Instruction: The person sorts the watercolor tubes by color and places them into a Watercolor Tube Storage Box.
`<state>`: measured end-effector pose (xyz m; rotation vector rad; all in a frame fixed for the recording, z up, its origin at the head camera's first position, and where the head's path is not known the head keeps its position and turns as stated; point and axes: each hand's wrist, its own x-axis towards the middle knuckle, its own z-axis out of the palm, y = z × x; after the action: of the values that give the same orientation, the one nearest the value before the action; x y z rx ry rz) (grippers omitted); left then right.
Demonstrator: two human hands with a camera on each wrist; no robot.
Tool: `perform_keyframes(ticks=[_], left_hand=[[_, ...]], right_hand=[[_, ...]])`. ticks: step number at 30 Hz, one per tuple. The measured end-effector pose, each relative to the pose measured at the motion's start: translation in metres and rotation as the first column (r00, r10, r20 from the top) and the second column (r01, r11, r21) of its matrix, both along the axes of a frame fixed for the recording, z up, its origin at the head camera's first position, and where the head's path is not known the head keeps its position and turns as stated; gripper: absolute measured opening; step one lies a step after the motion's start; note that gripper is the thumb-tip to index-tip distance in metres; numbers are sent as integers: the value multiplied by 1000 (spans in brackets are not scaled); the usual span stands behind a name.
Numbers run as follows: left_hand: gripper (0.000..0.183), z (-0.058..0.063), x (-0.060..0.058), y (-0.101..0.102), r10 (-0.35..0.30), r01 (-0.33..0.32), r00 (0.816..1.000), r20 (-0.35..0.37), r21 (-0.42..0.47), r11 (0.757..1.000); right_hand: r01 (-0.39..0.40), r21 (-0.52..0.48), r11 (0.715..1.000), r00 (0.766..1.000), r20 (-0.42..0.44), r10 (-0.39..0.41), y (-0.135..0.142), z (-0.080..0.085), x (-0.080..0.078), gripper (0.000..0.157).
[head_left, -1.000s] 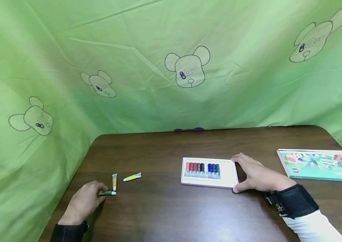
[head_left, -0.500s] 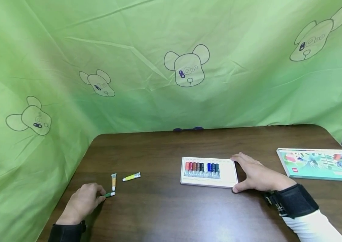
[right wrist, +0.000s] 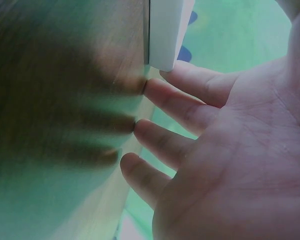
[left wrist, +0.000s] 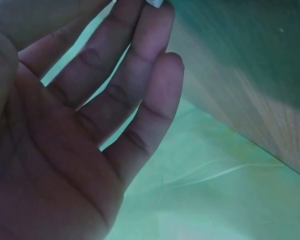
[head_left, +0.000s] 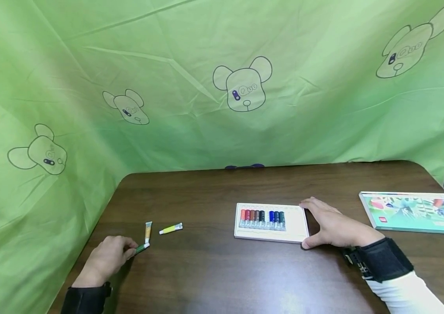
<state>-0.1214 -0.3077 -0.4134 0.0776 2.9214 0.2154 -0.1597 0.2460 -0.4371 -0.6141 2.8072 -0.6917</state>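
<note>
In the head view my left hand (head_left: 108, 259) pinches a small green paint tube (head_left: 141, 248) by its tail end, the white cap pointing right and slightly up. That cap meets the cap end of an ochre paint tube (head_left: 148, 232). A yellow paint tube (head_left: 171, 228) lies just to the right. In the left wrist view a bit of the tube's silvery end (left wrist: 155, 2) shows at the fingertips. My right hand (head_left: 335, 226) holds the right end of a white paint tray (head_left: 296, 224), thumb at the near corner and forefinger at the far one; its other fingertips rest on the table.
Several paint tubes (head_left: 262, 220) stand in a row in the tray, with a gap between the black and blue ones. A flat teal printed box (head_left: 414, 213) lies at the right of the brown table (head_left: 206, 270). Green cloth (head_left: 174, 131) hangs behind and at the left.
The left hand has turned the green tube so its cap tilts up and nudged the ochre tube slightly away. The right hand and tray stay in place.
</note>
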Motion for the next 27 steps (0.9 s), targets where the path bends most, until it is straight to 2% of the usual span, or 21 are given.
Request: perform_keyframes(ticks=[3,11,17,23,27], left_hand=[[8,-2,1,0,7,-7,1000,-12,2,1000],[18,-9,5,5,-58,62,984,-169,24,998],[16,-10,4,7,-58,64,987,-150,33,997],[14,-9,4,7,-21,35,994,-107,125,992],[13,-9,2,4,-20,37,991,-131,125,991]], right_hand=[[-3,0,1000,1000,-1,3,0,-1,0,109],[-4,2,1000,1000,-3,4,0,-1,-1,109],[-6,3,1000,1000,-2,6,0,-2,-1,108],[0,-2,1000,1000,3,0,1,-1,-1,109],[1,-1,1000,1000,3,-1,1,-1,-1,108]])
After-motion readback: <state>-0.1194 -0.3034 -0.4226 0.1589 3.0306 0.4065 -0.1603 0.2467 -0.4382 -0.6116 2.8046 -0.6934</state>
